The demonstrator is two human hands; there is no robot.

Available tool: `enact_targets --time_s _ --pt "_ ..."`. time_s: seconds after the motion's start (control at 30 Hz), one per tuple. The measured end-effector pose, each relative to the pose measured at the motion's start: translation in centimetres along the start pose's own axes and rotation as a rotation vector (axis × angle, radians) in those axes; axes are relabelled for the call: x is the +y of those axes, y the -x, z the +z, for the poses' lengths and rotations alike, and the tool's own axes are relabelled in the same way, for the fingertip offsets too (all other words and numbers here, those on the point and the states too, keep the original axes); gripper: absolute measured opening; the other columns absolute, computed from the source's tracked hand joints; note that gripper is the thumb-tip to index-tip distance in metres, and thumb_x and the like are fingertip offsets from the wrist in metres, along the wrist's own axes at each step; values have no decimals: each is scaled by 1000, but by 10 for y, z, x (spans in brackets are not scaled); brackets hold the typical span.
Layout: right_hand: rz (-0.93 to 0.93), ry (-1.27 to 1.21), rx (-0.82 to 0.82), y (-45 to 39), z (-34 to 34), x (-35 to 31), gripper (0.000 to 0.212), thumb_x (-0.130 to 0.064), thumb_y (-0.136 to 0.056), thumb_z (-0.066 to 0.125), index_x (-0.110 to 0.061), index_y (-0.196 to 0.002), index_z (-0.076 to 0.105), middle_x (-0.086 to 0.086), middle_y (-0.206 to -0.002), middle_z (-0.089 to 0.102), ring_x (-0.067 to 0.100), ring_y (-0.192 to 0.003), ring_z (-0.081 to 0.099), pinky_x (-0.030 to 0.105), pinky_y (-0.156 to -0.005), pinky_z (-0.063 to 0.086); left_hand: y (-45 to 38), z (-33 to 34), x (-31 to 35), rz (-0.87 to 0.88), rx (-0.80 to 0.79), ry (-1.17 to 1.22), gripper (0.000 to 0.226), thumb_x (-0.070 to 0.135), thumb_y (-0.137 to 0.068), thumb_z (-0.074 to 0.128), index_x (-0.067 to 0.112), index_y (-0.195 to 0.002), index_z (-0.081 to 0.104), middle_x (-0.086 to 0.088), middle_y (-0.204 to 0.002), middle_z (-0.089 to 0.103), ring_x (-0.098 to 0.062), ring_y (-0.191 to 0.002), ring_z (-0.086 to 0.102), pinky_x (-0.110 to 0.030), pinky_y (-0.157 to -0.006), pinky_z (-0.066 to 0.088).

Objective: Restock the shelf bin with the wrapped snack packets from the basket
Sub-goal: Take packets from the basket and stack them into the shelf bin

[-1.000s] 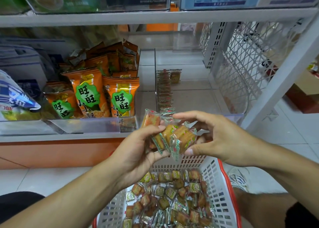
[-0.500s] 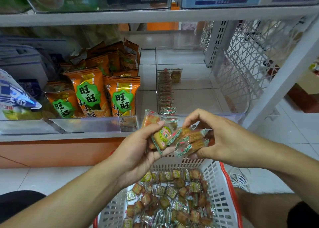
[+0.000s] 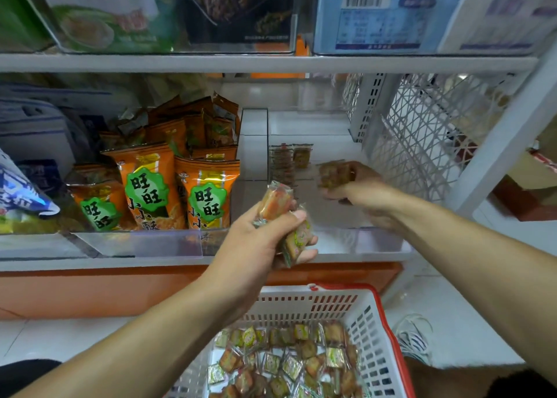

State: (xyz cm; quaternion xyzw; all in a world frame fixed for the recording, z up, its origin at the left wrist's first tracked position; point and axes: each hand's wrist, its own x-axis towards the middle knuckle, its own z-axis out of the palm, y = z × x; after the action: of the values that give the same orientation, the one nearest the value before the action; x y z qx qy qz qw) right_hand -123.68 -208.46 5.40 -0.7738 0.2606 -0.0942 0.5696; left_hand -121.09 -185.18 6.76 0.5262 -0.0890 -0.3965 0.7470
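My left hand [image 3: 265, 240] grips a bunch of wrapped snack packets [image 3: 275, 201] in front of the shelf edge. Inside the clear shelf bin [image 3: 376, 242] my right hand [image 3: 358, 189] reaches in, holding a few packets [image 3: 334, 174] that look blurred. A row of the same packets [image 3: 283, 164] stands along the bin's left wall at the back. Below, the white basket [image 3: 376, 331] with a red rim holds several more wrapped packets [image 3: 286, 358].
Orange snack bags [image 3: 208, 192] fill the neighbouring bin on the left. A blue-and-white bag [image 3: 21, 192] lies at the far left. A white lattice panel [image 3: 422, 138] and shelf post [image 3: 509, 138] bound the bin on the right. The upper shelf [image 3: 271, 62] carries boxes.
My right hand took a few packets from the bunch and moved forward into the shelf bin. My left hand stayed in front of the shelf with the remaining packets.
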Motion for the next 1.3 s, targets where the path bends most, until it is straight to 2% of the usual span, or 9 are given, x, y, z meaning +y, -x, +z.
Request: enact_targets --time_s 0.07,0.23,0.33,0.47,0.53,0.67,0.77,1.0,1.3 --pt "25 54 -4 -29 5 5 25 3 -80 76 -13 -98 73 -5 -85 70 -10 -61 62 9 -55 48 -6 4 2 -21 -1 -5 22 20 -83 80 13 -103 74 -25 -114 71 -42 -101 74 -39 -74 62" --pt "140 84 2 -85 19 10 16 -10 -93 67 -11 -108 68 11 -111 71 25 -103 66 21 -59 41 -21 8 5 -69 -22 -33 29 15 -91 75 9 -118 66 -23 -116 70 -39 -99 75 -36 -71 63" --pt "156 44 -14 -100 29 8 6 -13 -95 64 -19 -97 66 7 -110 70 23 -103 64 22 -63 39 -27 9 5 -83 -29 -43 28 16 -90 75 8 -116 66 -23 -113 68 -38 -97 75 -35 -69 62" --pt "140 91 -34 -117 37 17 31 -5 -94 64 1 -124 59 14 -125 63 21 -101 63 29 -86 55 -32 7 3 -97 -30 -44 30 15 -89 77 6 -116 67 -21 -107 68 -38 -95 76 -35 -69 63" --pt "134 74 -6 -120 40 19 42 1 -95 60 12 -134 49 19 -129 60 21 -93 62 20 -77 57 -34 7 2 -106 -33 -40 29 15 -89 77 4 -114 67 -19 -100 68 -40 -97 75 -35 -69 63" --pt "131 435 28 -119 38 17 36 -26 -89 70 -11 -122 67 15 -124 66 34 -116 60 40 -107 44 -35 6 2 -124 -42 -45 28 15 -89 77 4 -113 68 -20 -97 69 -40 -98 74 -35 -68 63" --pt "152 717 91 -117 33 13 41 -37 -88 69 -22 -125 65 12 -131 61 35 -125 53 42 -109 41 -34 5 2 -136 -45 -52 29 16 -89 77 5 -114 67 -24 -104 69 -39 -97 75 -35 -69 63" --pt "80 381 144 -121 34 14 43 -10 -86 75 -10 -128 67 12 -124 69 29 -115 65 28 -94 49 -33 5 2 -151 -33 -53 27 16 -89 77 6 -112 67 -28 -111 68 -39 -97 75 -36 -69 63" --pt "146 285 190 -127 45 19 82 -16 -81 82 -14 -151 39 12 -148 50 27 -133 50 38 -113 41 -32 3 1 -169 -39 -43 30 16 -88 79 6 -114 67 -25 -103 68 -40 -99 74 -36 -70 63"
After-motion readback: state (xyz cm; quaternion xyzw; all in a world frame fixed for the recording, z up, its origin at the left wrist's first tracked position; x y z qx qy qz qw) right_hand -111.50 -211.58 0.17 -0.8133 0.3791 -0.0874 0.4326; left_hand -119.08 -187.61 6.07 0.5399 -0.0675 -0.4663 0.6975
